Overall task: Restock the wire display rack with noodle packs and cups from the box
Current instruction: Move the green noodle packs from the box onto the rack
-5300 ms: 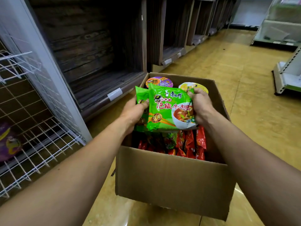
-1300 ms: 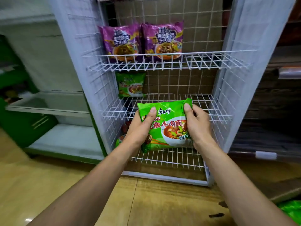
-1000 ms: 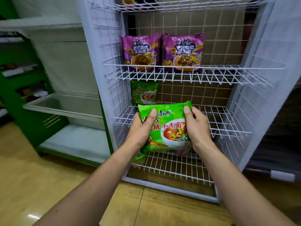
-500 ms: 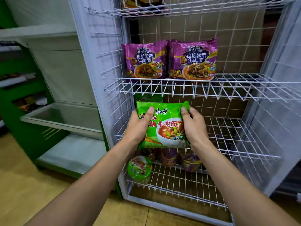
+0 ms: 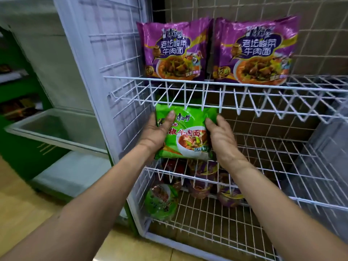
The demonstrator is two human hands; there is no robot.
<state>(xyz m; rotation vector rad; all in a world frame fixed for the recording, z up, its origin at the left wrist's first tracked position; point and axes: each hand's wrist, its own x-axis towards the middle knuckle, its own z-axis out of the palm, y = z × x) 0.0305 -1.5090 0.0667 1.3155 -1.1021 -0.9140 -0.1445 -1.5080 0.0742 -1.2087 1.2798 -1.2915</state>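
I hold a green noodle pack (image 5: pixel 188 136) upright between both hands, at the left front of the middle shelf (image 5: pixel 273 147) of the white wire rack. My left hand (image 5: pixel 156 132) grips its left edge with the thumb across the front. My right hand (image 5: pixel 220 138) grips its right edge. The pack's top sits just under the upper shelf's wire rim (image 5: pixel 244 87). Two purple noodle packs (image 5: pixel 175 49) (image 5: pixel 256 49) stand side by side on that upper shelf. The box is out of view.
On the bottom shelf lie a green noodle cup (image 5: pixel 162 202) and several purple cups (image 5: pixel 201 178). The rack's wire side panel (image 5: pixel 116 72) stands left of my hands. A green and white cabinet (image 5: pixel 47 132) stands further left, on a tan floor (image 5: pixel 22 213).
I lifted the green pack out of the box, turned to the rack and carried it up and forward. It now sits at the middle shelf, and the view has closed in.
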